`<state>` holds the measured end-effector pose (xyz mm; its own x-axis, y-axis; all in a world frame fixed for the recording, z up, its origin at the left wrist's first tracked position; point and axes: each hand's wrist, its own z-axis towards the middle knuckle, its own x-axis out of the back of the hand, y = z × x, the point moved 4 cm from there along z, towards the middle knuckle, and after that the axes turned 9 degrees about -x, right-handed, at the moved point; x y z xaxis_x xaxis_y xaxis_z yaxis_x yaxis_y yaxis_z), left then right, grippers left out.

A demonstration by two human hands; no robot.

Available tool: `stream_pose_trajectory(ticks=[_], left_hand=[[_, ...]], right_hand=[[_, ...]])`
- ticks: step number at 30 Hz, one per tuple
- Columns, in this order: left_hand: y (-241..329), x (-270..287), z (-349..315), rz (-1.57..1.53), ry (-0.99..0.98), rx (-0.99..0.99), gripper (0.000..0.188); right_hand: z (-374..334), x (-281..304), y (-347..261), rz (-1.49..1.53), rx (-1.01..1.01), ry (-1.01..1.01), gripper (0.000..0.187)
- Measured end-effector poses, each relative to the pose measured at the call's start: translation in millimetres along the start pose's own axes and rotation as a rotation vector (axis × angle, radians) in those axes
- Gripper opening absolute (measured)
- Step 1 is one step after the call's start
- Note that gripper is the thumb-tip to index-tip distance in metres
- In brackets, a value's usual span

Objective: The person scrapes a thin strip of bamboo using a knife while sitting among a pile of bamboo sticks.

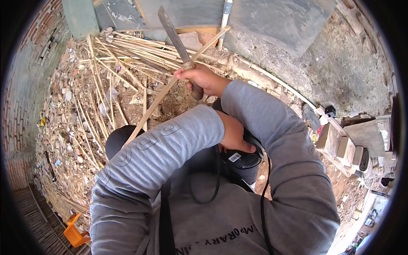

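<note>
My right hand [203, 79] is closed around the wooden handle of a machete [173, 37], whose long worn blade points up and away to the left. A thin bamboo strip [159, 98] crosses the handle at a slant and passes under the fingers of that same hand. Its lower end runs behind my left sleeve. My left forearm lies across my body, and my left hand [236, 132] grips a black device [241, 158] with a white label at my lap. The thumb shows on one side; most of the other fingers are hidden.
Many bamboo strips [140, 46] lie piled on the littered ground ahead and to the left. Grey panels [276, 21] and a white pipe [225, 17] stand at the far wall. An orange plastic object [75, 231] sits at lower left, wooden pieces [335, 142] at right.
</note>
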<state>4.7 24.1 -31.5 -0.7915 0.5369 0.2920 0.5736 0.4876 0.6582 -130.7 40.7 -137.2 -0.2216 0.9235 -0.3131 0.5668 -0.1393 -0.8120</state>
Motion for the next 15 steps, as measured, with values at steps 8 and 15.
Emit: stream_pose_trajectory(ticks=[8,15], left_hand=[[-15.7,-9.6,-4.1,0.015,0.104,0.012,0.064],[-47.8,-9.2,-101.8,-0.028,1.051,-0.443,0.024]], right_hand=[[-6.2,-10.6,-9.2,-0.031,0.01,0.021,0.023],[-13.5,5.6,-19.9,-0.103,0.078,0.046,0.026]])
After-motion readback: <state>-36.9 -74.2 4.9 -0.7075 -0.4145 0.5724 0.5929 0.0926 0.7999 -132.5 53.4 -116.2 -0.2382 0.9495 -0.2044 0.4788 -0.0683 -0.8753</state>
